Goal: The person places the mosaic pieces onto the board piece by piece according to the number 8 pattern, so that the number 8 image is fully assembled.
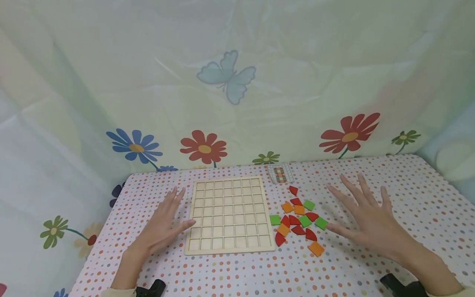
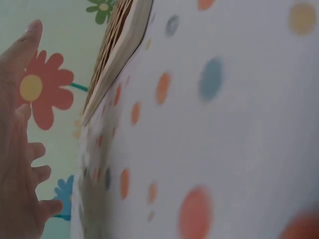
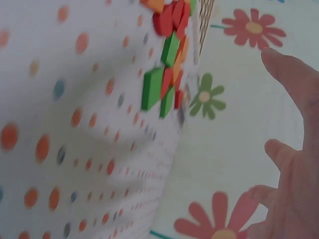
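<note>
My left hand (image 1: 162, 226) is held out flat beside the left edge of a pale wooden grid board (image 1: 233, 214), its thumb tip overlapping the frame in the head view. On the other side, my right hand (image 1: 367, 218) is spread wide to the right of a loose group of pieces, holding nothing. Those pieces are green squares (image 1: 305, 221), orange squares (image 1: 316, 248) and red curved-edged wedges (image 1: 311, 234), scattered along the board's right side. The grid's square cells hold no pieces. In the right wrist view the right hand (image 3: 294, 149) hovers over the table, fingers apart.
A small printed card (image 1: 280, 173) with a coloured grid pattern lies behind the pieces, near the table's back edge. The dotted tablecloth (image 1: 237, 274) covers the table. A flowered curtain (image 1: 282, 103) hangs right behind it and at the sides.
</note>
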Demonstrator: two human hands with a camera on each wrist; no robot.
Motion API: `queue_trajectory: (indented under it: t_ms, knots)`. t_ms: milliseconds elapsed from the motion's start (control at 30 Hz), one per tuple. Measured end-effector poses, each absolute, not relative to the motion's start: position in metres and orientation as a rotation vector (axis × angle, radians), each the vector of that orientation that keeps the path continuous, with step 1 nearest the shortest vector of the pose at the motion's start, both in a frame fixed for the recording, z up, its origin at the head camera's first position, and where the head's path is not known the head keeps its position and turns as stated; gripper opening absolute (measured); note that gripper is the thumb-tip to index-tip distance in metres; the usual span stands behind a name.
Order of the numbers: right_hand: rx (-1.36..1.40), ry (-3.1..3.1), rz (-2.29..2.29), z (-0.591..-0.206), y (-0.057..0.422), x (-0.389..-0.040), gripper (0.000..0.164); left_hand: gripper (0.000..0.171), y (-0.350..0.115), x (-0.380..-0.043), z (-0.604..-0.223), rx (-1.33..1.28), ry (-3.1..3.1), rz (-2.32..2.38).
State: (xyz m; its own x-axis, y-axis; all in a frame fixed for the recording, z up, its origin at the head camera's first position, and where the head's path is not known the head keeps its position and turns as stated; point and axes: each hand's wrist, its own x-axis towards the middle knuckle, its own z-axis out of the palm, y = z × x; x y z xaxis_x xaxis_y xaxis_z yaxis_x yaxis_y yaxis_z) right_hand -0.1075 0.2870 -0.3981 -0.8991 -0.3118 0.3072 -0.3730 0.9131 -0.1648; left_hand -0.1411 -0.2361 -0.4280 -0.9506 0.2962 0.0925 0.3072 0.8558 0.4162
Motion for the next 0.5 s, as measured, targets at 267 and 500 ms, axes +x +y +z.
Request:
queue_trajectory:
  t_ms: [267, 500]
  knots:
    - [0.757, -2.743, 0.299, -0.388, 0.265, -0.109, 0.102, 0.094, -0.225, -0.143, -0.436, -0.578, -3.024, -0.662]
    - [0.882, -2.848, 0.472, -0.374, 0.242, -0.109, 0.075, 0.091, -0.226, -0.144, -0.441, -0.602, -3.048, -0.613]
